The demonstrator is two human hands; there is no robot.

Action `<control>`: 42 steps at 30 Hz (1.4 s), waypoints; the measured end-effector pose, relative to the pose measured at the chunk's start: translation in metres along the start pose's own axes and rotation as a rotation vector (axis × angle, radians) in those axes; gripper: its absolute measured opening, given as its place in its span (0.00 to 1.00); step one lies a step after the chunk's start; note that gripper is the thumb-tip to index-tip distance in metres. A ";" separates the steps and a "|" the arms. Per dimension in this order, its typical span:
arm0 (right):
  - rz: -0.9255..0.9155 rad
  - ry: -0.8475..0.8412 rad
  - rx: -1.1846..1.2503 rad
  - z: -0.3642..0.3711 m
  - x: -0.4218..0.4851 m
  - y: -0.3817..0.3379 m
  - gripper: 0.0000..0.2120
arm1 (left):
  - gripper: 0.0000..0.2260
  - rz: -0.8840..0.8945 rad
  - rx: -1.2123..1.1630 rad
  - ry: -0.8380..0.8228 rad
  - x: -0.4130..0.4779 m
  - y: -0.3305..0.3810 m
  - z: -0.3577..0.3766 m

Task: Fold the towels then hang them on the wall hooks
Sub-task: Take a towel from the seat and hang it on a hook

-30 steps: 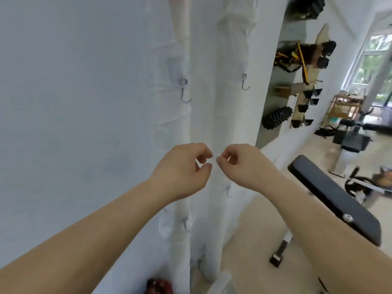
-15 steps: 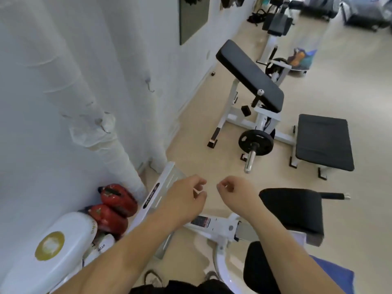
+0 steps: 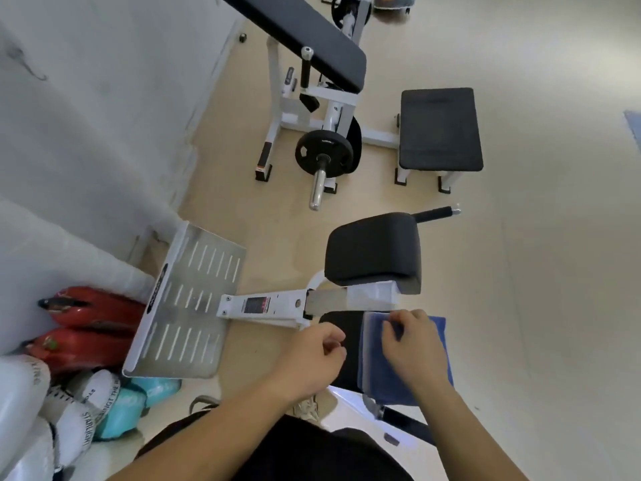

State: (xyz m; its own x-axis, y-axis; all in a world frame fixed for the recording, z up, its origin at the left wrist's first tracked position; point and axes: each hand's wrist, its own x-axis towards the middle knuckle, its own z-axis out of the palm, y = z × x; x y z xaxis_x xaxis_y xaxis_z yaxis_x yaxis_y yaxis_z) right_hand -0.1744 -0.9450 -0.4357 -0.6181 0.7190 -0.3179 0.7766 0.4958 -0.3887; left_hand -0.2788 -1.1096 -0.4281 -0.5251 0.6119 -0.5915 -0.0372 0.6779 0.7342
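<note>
Person is standing over a white-framed gym machine, looking down. Folded-looking blue terry towel point(image 3: 388, 380) is lying flat on the machine's black padded seat point(image 3: 350, 369), covering its right part and hanging slightly over the right edge.

Right hand point(image 3: 412, 345) is sitting on top of the towel, fingers point(image 3: 392, 329) curling down at its upper left corner. Too blurred there, so cannot tell if cloth is actually being pinched.

Left hand point(image 3: 312, 355) is hovering just beside the seat's left edge, apart from the towel, fingers curled in with thumb against them, holding nothing.

A rounded black cushion pad point(image 3: 374, 248) is sitting just beyond the seat. A slotted grey metal foot plate point(image 3: 187, 307) is tilting up at the left end of the frame. Two glossy red objects point(image 3: 93, 314) are lying against the white wall point(image 3: 86, 98) beside the plate; white and teal printed bags point(image 3: 114, 404) are piling below them, contents not visible.

Further off on the beige floor point(image 3: 537, 272), a round black weight plate point(image 3: 324, 152) is sitting on a chrome bar, and a square black bench pad point(image 3: 440, 128) is standing to its right.
</note>
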 end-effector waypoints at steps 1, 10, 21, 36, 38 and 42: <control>0.028 0.035 -0.026 -0.002 -0.003 0.015 0.08 | 0.11 -0.013 0.004 -0.010 0.004 0.001 0.008; 0.369 -0.052 0.418 -0.022 -0.009 0.087 0.18 | 0.09 -0.125 -0.157 -0.030 0.040 0.022 0.072; 0.365 -0.044 0.454 -0.053 -0.006 0.076 0.33 | 0.10 -0.187 -0.366 -0.250 0.040 0.072 0.074; -0.454 -0.408 0.469 -0.140 -0.007 -0.121 0.08 | 0.10 0.265 -0.355 -0.048 -0.053 0.090 -0.118; -0.513 -0.443 0.441 -0.125 -0.006 -0.163 0.08 | 0.10 0.276 -0.345 0.063 -0.069 0.070 -0.155; -0.665 -0.519 0.328 -0.090 -0.009 -0.255 0.10 | 0.09 0.250 -0.378 0.229 -0.106 0.028 -0.226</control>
State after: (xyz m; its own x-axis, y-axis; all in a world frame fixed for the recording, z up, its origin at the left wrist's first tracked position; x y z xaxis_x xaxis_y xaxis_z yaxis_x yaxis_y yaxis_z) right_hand -0.3561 -1.0341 -0.2556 -0.9657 -0.0156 -0.2590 0.2153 0.5092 -0.8333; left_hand -0.4159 -1.2477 -0.2698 -0.7284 0.6033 -0.3248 -0.1691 0.3010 0.9385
